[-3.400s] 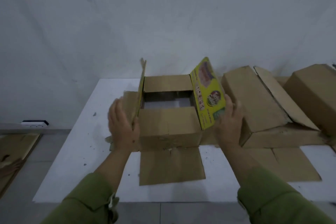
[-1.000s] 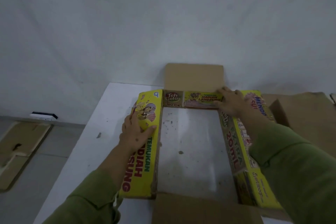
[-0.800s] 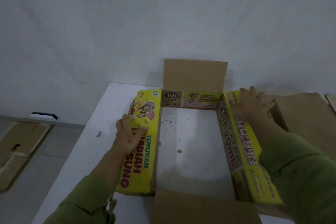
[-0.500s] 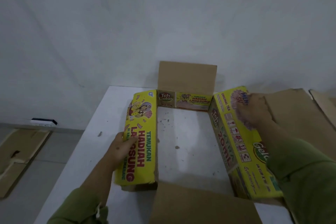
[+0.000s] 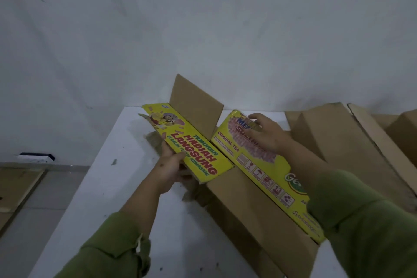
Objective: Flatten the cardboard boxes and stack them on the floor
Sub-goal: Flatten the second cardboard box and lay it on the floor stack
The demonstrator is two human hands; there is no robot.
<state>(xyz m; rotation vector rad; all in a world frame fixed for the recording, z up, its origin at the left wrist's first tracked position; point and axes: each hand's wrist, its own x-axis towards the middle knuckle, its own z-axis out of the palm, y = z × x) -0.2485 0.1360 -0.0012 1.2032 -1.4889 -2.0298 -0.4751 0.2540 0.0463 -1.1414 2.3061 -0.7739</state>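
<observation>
A yellow printed cardboard box (image 5: 259,165) lies skewed and nearly collapsed on the white table (image 5: 108,187). Its left printed side (image 5: 191,146) has swung in against the right printed side. A brown flap (image 5: 196,106) stands up at the far end and another brown flap (image 5: 255,216) lies toward me. My left hand (image 5: 171,169) grips the left side's outer edge from beneath. My right hand (image 5: 266,135) rests with spread fingers on the right printed side, pressing down.
More brown boxes (image 5: 343,142) stand on the table to the right, close behind my right arm. Flattened cardboard (image 5: 15,185) lies on the floor at the far left. A white wall runs along the table's far edge.
The box was an open rectangle with bare table inside; now its left side has swung right and the shape has closed into a slanted flat form. My left hand slid under the edge.
</observation>
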